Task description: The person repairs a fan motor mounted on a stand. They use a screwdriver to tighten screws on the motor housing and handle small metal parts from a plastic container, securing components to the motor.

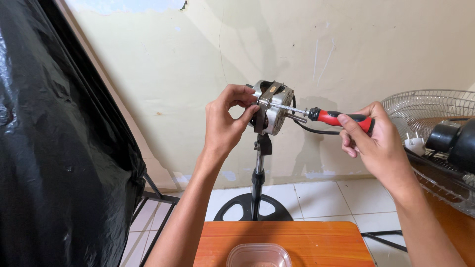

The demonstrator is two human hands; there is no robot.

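Nearest the lens: clear plastic tub [259, 255] at the bottom edge, resting on an orange wooden table [316, 242]; its inside is too blurred to tell
Far left: black plastic sheet [54, 138] hanging over a dark metal frame [157, 198]; it fills that whole side
Left hand: left hand [226, 123] raised at the rear of the fan motor [271, 108]; thumb and fingers pressed together in a pinch on the motor's back edge - steadying it
Motor: bare silver housing with a dark bracket across it, sitting on top of a stand pole [257, 178]; the pole drops to a round black base [252, 208] on the white tiled floor [321, 198]; a black cable [316, 130] curves out from under the motor
Tool: screwdriver [341, 118] with a red and black handle, lying level; its metal shaft reaches leftward to the motor's front face
Right hand: right hand [371, 143] closed around the handle - fingers wrapped over the black end
Far right: wire fan guard [425, 106] lying tilted; a black rounded part [452, 141] and a white plug [414, 144] rest on it
Behind: cream wall [198, 64], stained and scuffed
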